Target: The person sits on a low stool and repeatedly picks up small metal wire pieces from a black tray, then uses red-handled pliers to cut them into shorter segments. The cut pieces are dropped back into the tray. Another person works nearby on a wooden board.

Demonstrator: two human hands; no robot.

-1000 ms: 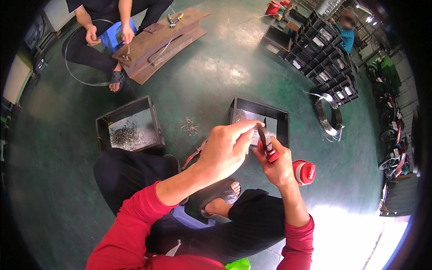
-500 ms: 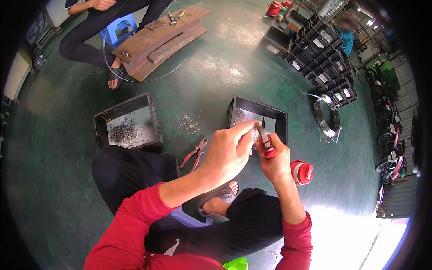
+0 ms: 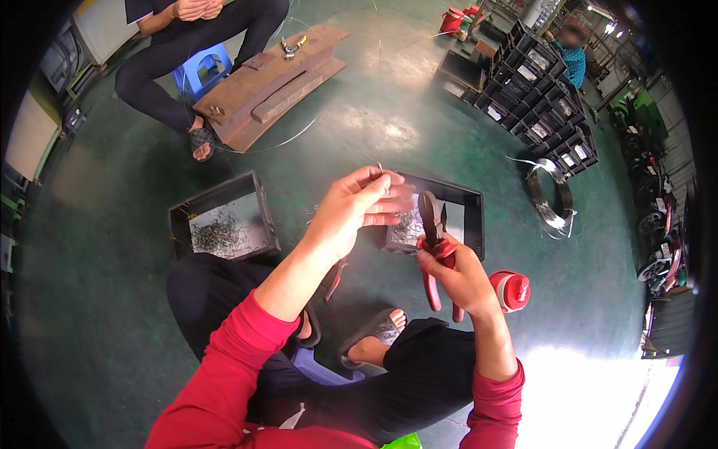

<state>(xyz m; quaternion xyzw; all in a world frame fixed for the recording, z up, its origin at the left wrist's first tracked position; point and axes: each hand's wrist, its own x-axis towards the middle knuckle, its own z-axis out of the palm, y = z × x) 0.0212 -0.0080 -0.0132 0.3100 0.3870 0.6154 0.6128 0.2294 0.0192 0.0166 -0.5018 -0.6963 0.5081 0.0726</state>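
Note:
My right hand (image 3: 460,273) grips red-handled pliers (image 3: 431,217), their dark jaws pointing up and spread apart with nothing between them. To their left, my left hand (image 3: 348,209) pinches a small piece of wire (image 3: 380,169) between thumb and forefinger; its other fingers are spread and blurred. Behind both hands stands a black crate (image 3: 479,213) with small wire pieces (image 3: 404,228) on its pale bottom. A second black crate (image 3: 265,209), at the left, holds a heap of thin bent wires (image 3: 221,238). Another red-handled pair of pliers (image 3: 334,282) lies on the floor, partly hidden by my left forearm.
A red-lidded jug (image 3: 511,290) stands right of my right wrist. Beyond are a wire coil (image 3: 550,196) and stacked black crates (image 3: 535,97). At the far left, a person sits on a blue stool (image 3: 202,71) beside a rusty steel beam (image 3: 269,82) bearing yellow-handled pliers (image 3: 294,47).
My left hand has drawn left and up from the pliers with the wire piece. The pliers' jaws and handles have spread. The seated person's hands are now together.

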